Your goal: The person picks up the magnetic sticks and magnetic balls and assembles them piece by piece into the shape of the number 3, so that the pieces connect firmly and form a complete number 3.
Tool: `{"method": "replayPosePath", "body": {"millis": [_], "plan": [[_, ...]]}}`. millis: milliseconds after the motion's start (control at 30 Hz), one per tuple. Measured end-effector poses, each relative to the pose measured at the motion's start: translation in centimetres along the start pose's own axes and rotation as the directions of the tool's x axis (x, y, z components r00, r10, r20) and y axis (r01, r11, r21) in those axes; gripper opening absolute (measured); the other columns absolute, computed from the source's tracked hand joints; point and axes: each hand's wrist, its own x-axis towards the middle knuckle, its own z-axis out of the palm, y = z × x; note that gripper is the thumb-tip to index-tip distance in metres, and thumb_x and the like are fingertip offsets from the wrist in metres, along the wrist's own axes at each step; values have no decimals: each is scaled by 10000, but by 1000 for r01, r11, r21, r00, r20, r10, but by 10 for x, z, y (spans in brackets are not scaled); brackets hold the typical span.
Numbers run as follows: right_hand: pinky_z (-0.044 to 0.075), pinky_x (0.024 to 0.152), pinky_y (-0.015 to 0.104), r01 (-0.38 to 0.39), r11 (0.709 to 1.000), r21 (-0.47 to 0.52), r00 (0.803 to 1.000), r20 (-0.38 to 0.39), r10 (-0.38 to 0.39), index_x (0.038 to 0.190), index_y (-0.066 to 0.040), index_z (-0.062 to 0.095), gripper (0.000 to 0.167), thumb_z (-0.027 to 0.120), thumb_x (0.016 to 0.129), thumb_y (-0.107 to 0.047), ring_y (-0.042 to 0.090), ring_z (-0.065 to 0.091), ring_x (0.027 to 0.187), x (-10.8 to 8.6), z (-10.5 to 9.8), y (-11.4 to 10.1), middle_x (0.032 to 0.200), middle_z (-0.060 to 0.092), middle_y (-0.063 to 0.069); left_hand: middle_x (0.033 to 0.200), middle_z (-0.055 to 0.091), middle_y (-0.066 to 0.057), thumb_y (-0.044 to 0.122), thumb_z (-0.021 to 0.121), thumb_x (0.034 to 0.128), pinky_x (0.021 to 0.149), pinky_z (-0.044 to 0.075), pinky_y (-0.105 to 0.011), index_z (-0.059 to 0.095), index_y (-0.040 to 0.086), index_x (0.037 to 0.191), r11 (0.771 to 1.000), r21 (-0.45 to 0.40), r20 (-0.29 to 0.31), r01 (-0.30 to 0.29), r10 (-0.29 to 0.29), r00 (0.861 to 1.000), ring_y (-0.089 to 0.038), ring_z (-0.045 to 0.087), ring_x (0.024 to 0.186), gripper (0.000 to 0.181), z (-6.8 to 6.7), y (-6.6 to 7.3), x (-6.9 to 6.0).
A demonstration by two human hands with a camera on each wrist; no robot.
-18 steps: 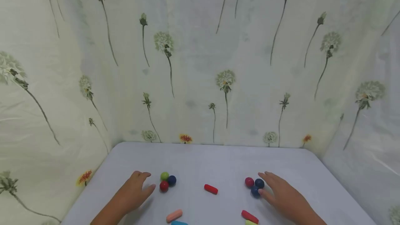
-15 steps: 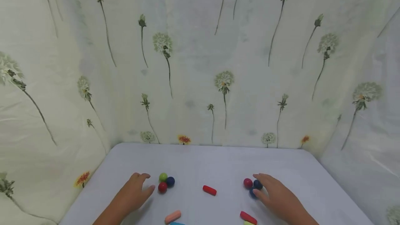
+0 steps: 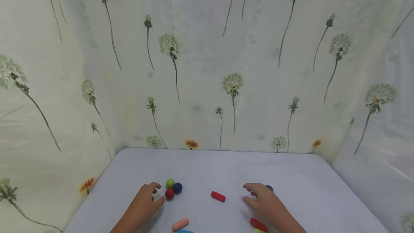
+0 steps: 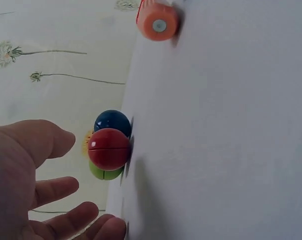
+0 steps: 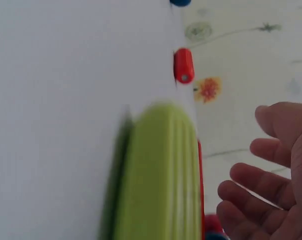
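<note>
A: What lies nearest?

B: The blue stick and the yellow-green block, both cut off by the head view's lower border, so I can't tell their full length there. Just past them are the peach stick and the crimson stick, the latter just beside the right wrist in that view.

A: And the 2 hands?

B: The left hand has its thumb and fingers well parted, lightly bent, with nothing in hold. The right hand is likewise spread and holds nothing.

A: Where are the balls?

B: Just beyond the left fingers, 3 sit clustered: the red ball, the blue ball and the green ball. The left wrist view shows a gap between thumb and red ball. Behind the right hand, only the top of a dark blue ball peeks out; the right wrist view adds a crimson ball, mostly cut off.

A: Room to move?

B: Between the hands lies the red stick, well apart from both, with white tabletop around it. Beyond the balls the surface runs to a straight far edge with 2 rounded corners, where flowered cloth rises.
</note>
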Motion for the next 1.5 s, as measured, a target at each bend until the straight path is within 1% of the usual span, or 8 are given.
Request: {"method": "replayPosePath", "body": {"millis": [233,400,567,700,933,1167,1400,1500], "plan": [[606,893,485,17,997,78,1000,23,-18,1268,-143,698,407,814,915,-308,207,693,1028,12,17,-26,1144,723,23,1138,625,-106,267,825,882,806,569,-429,660,69,1255,1000,-28,4,-13,13,1000,-211,589,910,454,6,-3,3],[608,897,483,-19,989,148,999,51,11,1257,-144,700,411,831,899,-298,223,685,1049,19,29,-42,1144,718,31,1113,635,-89,263,834,879,797,559,-422,665,81,1227,999,-32,1,-5,5,1000,-209,580,904,427,8,-6,2],[607,889,487,-60,978,200,996,76,45,1258,-167,691,431,843,879,-305,247,671,1078,24,39,-48,1174,708,31,1106,643,-73,255,841,877,803,546,-423,653,89,1240,997,-52,-3,-48,48,999,-202,578,910,441,9,-8,2],[590,915,511,-50,973,227,996,78,33,1281,-142,663,466,845,880,-292,276,671,1108,28,41,-49,1219,696,67,1130,640,-71,266,844,877,840,551,-447,634,89,1276,996,-71,6,-58,58,998,-212,585,948,484,13,-5,4],[576,926,484,-90,973,212,995,61,79,1216,-129,688,413,863,859,-242,210,641,1009,35,55,-47,1119,691,21,1111,648,-62,258,834,882,793,523,-425,661,150,1271,995,-80,20,-56,58,998,-211,562,931,439,18,-4,1],[581,914,454,-61,975,215,997,49,52,1147,-152,721,343,870,844,-212,176,603,933,33,66,-43,1042,683,-11,1123,645,-77,235,829,881,807,526,-443,652,165,1302,996,-88,17,-32,34,999,-219,566,943,462,18,-6,-4],[581,927,479,-51,985,168,998,41,45,1099,-171,741,266,859,861,-195,178,599,932,36,67,-43,1008,679,-15,1156,650,-84,229,805,902,844,545,-480,646,157,1391,993,-38,10,-110,110,994,-209,593,972,519,22,-6,-2],[574,925,487,-32,986,162,999,43,25,1075,-171,742,229,844,870,-169,183,597,932,37,68,-43,1002,681,-17,1145,654,-76,225,795,911,839,542,-481,647,159,1390,993,-30,26,-115,115,993,-208,593,964,506,23,-6,-2]]}}
